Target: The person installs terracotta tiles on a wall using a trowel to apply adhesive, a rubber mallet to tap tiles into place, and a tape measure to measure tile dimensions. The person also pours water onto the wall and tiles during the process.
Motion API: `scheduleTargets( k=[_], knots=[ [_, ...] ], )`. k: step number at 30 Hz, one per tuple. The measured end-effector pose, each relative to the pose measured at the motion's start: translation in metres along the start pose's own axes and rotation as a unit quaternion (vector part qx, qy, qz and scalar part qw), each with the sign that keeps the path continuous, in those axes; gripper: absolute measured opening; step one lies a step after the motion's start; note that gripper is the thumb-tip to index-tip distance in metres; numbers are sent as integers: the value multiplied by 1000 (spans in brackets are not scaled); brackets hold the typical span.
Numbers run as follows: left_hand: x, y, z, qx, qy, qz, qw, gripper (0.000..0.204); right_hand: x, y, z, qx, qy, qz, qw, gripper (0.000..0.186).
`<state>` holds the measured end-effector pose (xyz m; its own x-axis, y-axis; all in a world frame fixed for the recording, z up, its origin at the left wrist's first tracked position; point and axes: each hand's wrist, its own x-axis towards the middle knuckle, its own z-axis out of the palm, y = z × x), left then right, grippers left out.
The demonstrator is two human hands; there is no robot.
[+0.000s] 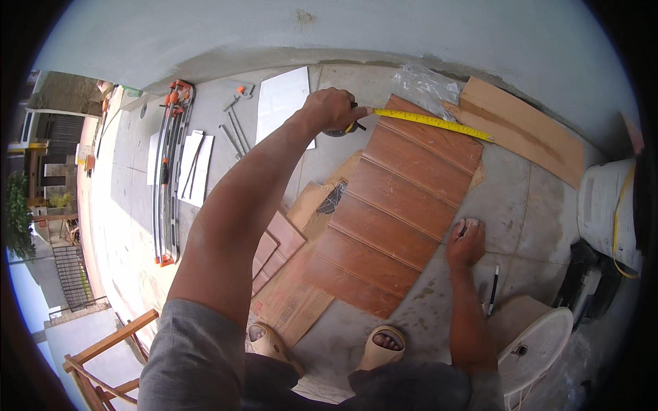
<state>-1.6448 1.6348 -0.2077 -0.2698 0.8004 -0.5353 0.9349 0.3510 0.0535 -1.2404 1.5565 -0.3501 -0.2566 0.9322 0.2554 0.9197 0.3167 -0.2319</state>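
Observation:
My left hand (330, 109) is closed around a tape measure (336, 131), most of its case hidden by the fingers. Its yellow blade (432, 121) runs out to the right across the far end of a large brown, wood-look grooved panel (387, 212). The blade's tip reaches just past the panel's far right corner. Beside the panel's right edge, my right hand (467, 244) is curled into a fist low over the floor. A small dark bit shows between its fingers, too little to name. Near that hand a black-and-white pen (493, 290) lies on the floor.
Flat cardboard (295, 312) lies partly under the panel, with pinkish tiles (277, 246) beside it. An orange-and-black tile cutter (171, 171) and white tiles (282, 96) lie left. At right are a washbasin (548, 342), a white bucket (606, 205) and a cardboard strip (521, 127).

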Motion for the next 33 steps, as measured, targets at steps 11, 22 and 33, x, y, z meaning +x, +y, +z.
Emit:
scheduleTargets(
  k=[11, 22, 33],
  knots=[
    [-351, -101, 182, -420, -290, -40, 859, 75, 2, 11, -5, 98, -44, 12, 994, 25],
    [-370, -103, 361, -866, -28, -230, 444, 59, -79, -73, -169, 72, -504, -197, 838, 23],
    [-344, -52, 326, -968, -77, -120, 206, 54, -78, -148, -201, -14, -474, -266, 839, 21]
  ],
)
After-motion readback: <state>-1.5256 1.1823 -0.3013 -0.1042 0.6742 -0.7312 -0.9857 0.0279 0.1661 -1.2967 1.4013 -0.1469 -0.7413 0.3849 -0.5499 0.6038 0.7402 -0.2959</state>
